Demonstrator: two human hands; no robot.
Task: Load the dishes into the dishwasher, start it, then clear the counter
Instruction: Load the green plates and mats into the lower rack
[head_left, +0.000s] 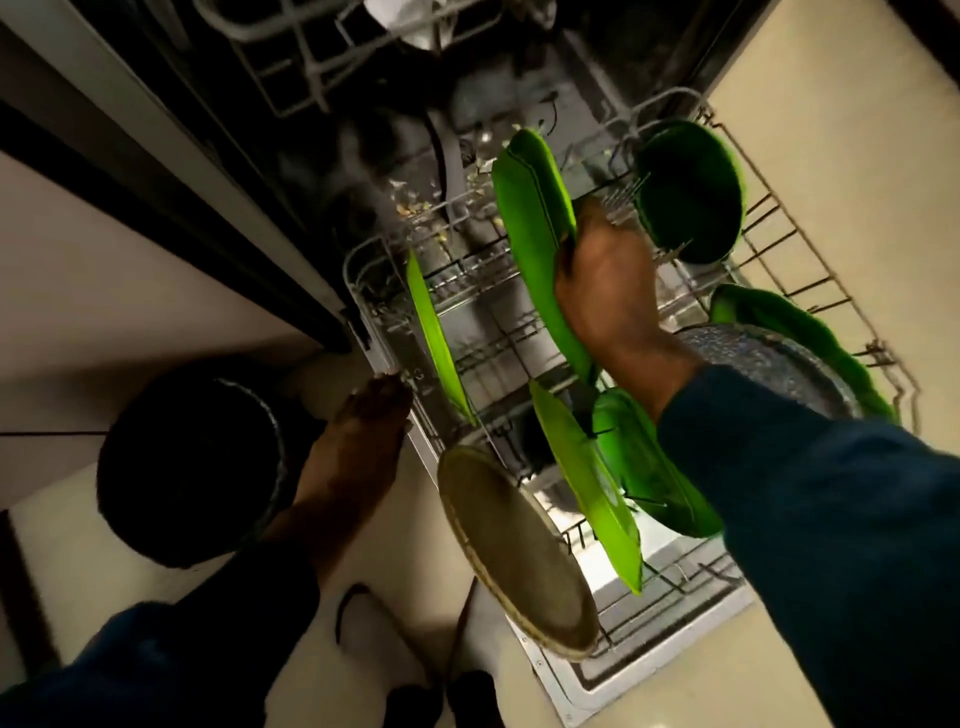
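The lower rack (810, 291) stands pulled out over the open dishwasher door (654, 644), with the upper rack (291, 78) above and behind it inside the tub. Along the rack's left edge one plate (436, 332) stands on edge. Mid-rack, the right hand (602, 291) holds a second plate (535, 218) upright among the tines. A bowl (691, 192) sits in the far right corner. Along the right edge a pan (769, 364) lies with another dish (810, 332) behind it. Toward the near edge two plates (597, 488) stand side by side; a round lid (519, 551) leans at the near left corner. The left hand (358, 441) touches the rack's left edge.
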